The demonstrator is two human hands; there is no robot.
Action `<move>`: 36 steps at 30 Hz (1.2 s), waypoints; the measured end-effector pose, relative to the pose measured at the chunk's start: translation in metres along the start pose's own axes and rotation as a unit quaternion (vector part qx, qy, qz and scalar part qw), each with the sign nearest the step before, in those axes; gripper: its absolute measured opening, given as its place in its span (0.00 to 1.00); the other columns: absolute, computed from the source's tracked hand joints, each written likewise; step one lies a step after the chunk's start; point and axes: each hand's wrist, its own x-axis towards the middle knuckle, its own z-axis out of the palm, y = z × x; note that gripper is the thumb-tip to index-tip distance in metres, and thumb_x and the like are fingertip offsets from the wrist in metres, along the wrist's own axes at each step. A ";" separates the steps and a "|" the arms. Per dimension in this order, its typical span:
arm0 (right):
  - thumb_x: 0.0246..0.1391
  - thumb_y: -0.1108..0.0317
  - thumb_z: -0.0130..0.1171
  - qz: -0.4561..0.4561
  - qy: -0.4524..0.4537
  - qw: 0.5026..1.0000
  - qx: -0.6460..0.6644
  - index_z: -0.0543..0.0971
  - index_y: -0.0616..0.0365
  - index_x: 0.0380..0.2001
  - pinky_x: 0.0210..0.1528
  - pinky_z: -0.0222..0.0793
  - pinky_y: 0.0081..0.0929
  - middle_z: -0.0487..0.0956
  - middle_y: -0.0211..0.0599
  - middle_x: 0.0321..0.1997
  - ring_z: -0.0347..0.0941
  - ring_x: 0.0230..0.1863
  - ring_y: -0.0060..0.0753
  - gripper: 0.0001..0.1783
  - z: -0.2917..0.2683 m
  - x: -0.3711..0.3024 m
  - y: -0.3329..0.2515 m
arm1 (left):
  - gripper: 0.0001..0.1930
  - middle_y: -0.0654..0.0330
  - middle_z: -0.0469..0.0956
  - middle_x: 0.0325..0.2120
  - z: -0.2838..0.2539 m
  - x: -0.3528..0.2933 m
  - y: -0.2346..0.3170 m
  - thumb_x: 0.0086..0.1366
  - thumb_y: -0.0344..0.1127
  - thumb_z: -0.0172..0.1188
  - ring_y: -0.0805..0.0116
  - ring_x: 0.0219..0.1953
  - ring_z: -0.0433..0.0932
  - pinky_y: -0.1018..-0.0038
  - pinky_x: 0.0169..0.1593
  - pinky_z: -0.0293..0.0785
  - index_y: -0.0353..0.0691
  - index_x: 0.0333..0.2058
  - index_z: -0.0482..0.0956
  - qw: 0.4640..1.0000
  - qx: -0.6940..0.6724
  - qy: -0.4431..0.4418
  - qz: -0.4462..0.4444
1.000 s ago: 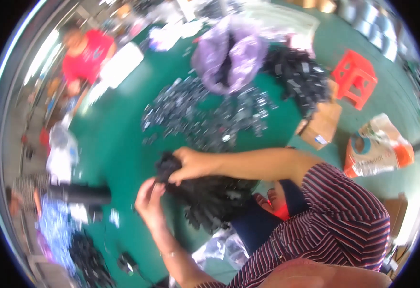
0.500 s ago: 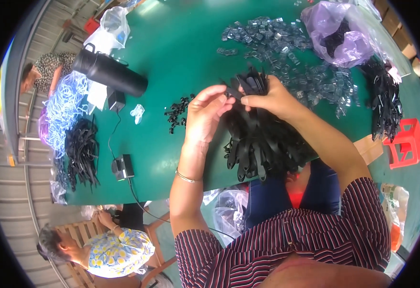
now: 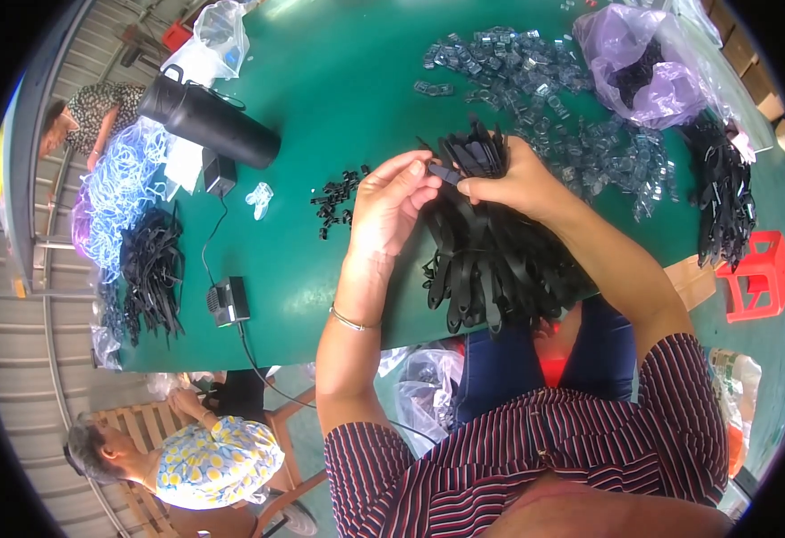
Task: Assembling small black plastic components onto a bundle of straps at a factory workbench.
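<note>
My right hand (image 3: 520, 186) is closed round the upper end of a thick bundle of black straps (image 3: 491, 260), whose looped ends hang toward my lap over the table's near edge. One dark strap end (image 3: 446, 172) sticks out of the bundle to the left. My left hand (image 3: 392, 199) pinches its tip between thumb and fingers; whether a small part is also in that pinch is hidden. Several small black plastic pieces (image 3: 334, 206) lie scattered just left of my left hand.
On the green table (image 3: 321, 305) are clear plastic buckles (image 3: 536, 90), a purple bag (image 3: 603, 54), black straps (image 3: 724, 197), a black bottle (image 3: 213, 121), a black box with a cable (image 3: 228, 301) and blue-white cords (image 3: 124, 197). Two people are at the left; a red stool (image 3: 755, 278) stands right.
My left hand has closed more tightly on the strap end, which now lies straighter between both hands. The right hand keeps its hold on the bundle. The view has shifted slightly.
</note>
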 end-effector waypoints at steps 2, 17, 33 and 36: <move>0.37 0.73 0.62 -0.003 -0.002 1.000 0.000 0.75 0.64 0.31 0.27 0.66 0.18 0.74 0.30 0.24 0.70 0.23 0.19 0.14 0.000 0.000 -0.001 | 0.10 0.53 0.77 0.33 0.001 0.000 0.000 0.59 0.28 0.55 0.70 0.30 0.78 0.80 0.34 0.77 0.31 0.39 0.74 1.000 0.019 0.006 -0.002; 0.38 0.75 0.60 0.011 0.007 0.999 -0.044 0.72 0.63 0.32 0.31 0.65 0.19 0.73 0.30 0.27 0.69 0.28 0.19 0.14 0.000 0.003 0.011 | 0.07 0.66 0.74 0.17 0.004 -0.002 -0.004 0.56 0.30 0.56 0.80 0.18 0.68 0.84 0.23 0.64 0.36 0.21 0.75 0.902 0.418 0.037 0.100; 0.37 0.74 0.62 -0.074 0.000 0.993 -0.090 0.73 0.62 0.35 0.37 0.64 0.18 0.73 0.27 0.30 0.67 0.32 0.17 0.17 -0.001 0.005 0.012 | 0.07 0.67 0.72 0.18 0.015 -0.007 0.002 0.56 0.29 0.56 0.82 0.20 0.65 0.84 0.24 0.60 0.33 0.21 0.75 0.943 0.308 0.043 0.123; 0.38 0.73 0.62 -0.032 -0.005 0.996 -0.078 0.73 0.63 0.33 0.37 0.65 0.19 0.74 0.28 0.30 0.68 0.32 0.18 0.15 -0.005 0.006 0.010 | 0.08 0.68 0.71 0.16 0.013 -0.005 0.002 0.57 0.30 0.56 0.83 0.20 0.64 0.83 0.24 0.60 0.33 0.21 0.75 0.948 0.300 0.047 0.099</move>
